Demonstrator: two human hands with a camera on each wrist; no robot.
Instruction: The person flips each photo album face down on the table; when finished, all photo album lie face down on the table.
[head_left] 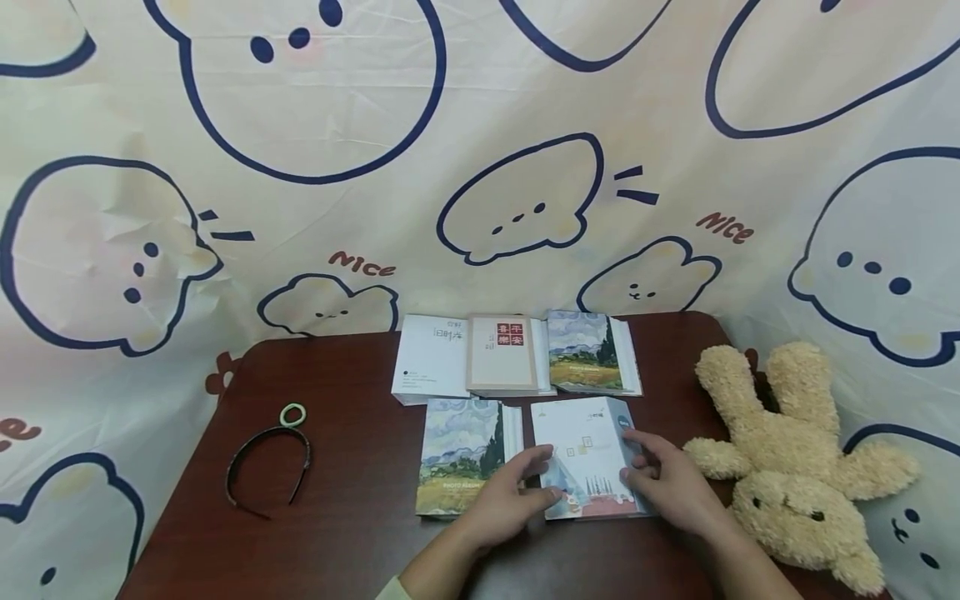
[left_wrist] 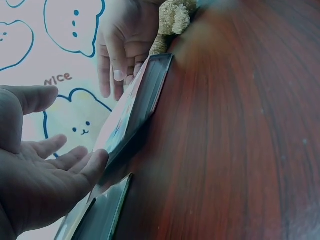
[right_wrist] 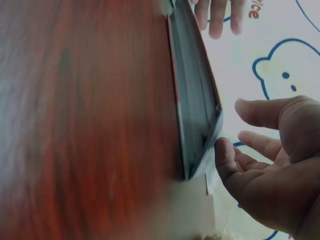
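Observation:
A white photo album (head_left: pixel 581 433) with a small drawn landscape on its cover lies flat at the table's front right. Beside its left edge is my left hand (head_left: pixel 504 502), thumb and fingers spread apart. My right hand (head_left: pixel 670 481) is at the album's right edge, fingers loosely bent and not closed round it. In the right wrist view, a fingertip of the right hand (right_wrist: pixel 270 185) is by the corner of the album (right_wrist: pixel 195 95); whether it touches cannot be told. Partly under my left wrist lies a landscape-painting photo album (head_left: pixel 459 454).
Behind stand three more albums in a row: a white one (head_left: pixel 431 358), a beige one with red characters (head_left: pixel 501 354) and a painted-landscape one (head_left: pixel 583 350). A plush toy (head_left: pixel 795 475) lies at right. A black headband (head_left: pixel 258 442) and green ring (head_left: pixel 292 407) lie left.

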